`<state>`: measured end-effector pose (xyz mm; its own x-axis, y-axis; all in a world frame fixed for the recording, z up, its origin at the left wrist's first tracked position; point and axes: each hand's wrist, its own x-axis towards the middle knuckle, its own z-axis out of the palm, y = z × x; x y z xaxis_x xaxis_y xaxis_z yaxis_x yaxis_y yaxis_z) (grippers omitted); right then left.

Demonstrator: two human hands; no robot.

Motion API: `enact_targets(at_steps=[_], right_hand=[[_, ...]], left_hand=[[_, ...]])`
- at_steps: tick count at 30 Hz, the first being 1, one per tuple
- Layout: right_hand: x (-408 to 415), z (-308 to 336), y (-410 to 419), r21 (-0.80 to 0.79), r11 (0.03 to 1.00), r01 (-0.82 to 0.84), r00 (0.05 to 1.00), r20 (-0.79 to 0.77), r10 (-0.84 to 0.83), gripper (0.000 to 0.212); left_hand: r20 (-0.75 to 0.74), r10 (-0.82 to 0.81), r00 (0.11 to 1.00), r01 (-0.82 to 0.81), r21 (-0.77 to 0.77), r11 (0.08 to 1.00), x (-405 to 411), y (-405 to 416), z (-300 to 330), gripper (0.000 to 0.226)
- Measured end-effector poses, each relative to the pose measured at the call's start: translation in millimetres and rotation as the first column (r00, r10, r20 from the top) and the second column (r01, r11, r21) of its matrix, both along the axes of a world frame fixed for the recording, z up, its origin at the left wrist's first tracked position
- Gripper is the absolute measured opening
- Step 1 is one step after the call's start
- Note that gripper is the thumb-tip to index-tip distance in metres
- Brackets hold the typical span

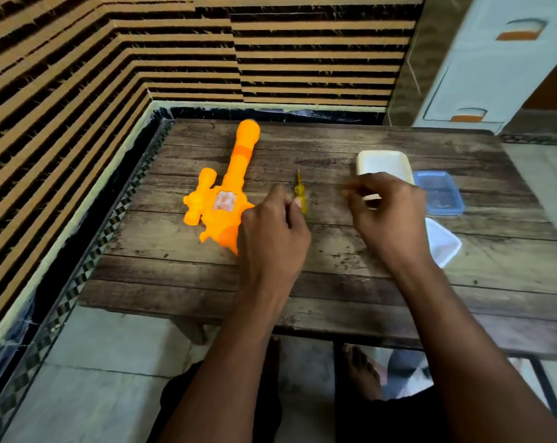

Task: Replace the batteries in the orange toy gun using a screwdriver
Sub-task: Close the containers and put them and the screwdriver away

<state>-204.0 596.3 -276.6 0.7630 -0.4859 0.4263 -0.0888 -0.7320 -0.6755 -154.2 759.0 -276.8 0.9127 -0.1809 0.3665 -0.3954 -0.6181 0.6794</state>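
Observation:
The orange toy gun (229,199) lies flat on the wooden table (334,282), left of centre, barrel pointing away from me. Just right of it lies a small yellow screwdriver (300,191), tip pointing away. My left hand (270,235) covers the gun's near right corner, and its thumb and forefinger pinch the screwdriver's handle, which still rests on the table. My right hand (389,215) hovers over the table right of the screwdriver with its fingers loosely curled and nothing visible in them. No batteries are in view.
A cream tub (384,164) stands behind my right hand. A clear blue lid (440,193) and a white tub (445,244) lie to its right. A striped wall runs close along the table's left and back. My feet show under the near edge.

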Motion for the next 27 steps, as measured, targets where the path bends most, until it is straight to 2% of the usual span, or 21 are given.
enact_targets(at_steps=[4, 8, 10, 12, 15, 17, 21, 25, 27], right_hand=[[-29, 6, -36, 0.041, 0.993, 0.111, 0.994, 0.009, -0.112, 0.019], [-53, 6, -72, 0.023, 0.965, 0.261, 0.962, -0.085, -0.259, 0.021], [-57, 1, -90, 0.029, 0.949, 0.315, 0.938, -0.164, -0.306, 0.022], [-57, -8, -105, 0.106, 0.931, 0.350, 0.922, -0.215, -0.322, 0.023], [-58, -17, -120, 0.255, 0.884, 0.391, 0.913, -0.229, -0.338, 0.025], [-56, -22, -123, 0.286, 0.871, 0.398, 0.911, -0.238, -0.338, 0.034], [-47, -38, -127, 0.245, 0.877, 0.413, 0.899, -0.265, -0.349, 0.064], [-37, -42, -120, 0.110, 0.901, 0.419, 0.867, -0.344, -0.361, 0.069], [-34, -41, -115, 0.016, 0.906, 0.423, 0.834, -0.398, -0.383, 0.063]], left_hand=[[-0.077, -0.183, 0.980, 0.185, 0.011, 0.983, -21, -43, -6, 0.016], [-0.133, -0.308, 0.942, 0.310, -0.007, 0.951, -39, -80, -15, 0.011], [-0.208, -0.337, 0.918, 0.346, 0.007, 0.938, -44, -92, -22, 0.014], [-0.278, -0.340, 0.899, 0.359, 0.018, 0.933, -47, -98, -28, 0.013], [-0.342, -0.341, 0.875, 0.356, -0.021, 0.934, -49, -104, -31, 0.009], [-0.371, -0.307, 0.876, 0.324, -0.018, 0.946, -45, -103, -31, 0.012], [-0.416, -0.287, 0.863, 0.281, -0.077, 0.957, -37, -95, -32, 0.016], [-0.419, -0.286, 0.862, 0.261, -0.116, 0.958, -32, -86, -30, 0.015], [-0.429, -0.283, 0.858, 0.255, -0.121, 0.959, -32, -84, -28, 0.014]])
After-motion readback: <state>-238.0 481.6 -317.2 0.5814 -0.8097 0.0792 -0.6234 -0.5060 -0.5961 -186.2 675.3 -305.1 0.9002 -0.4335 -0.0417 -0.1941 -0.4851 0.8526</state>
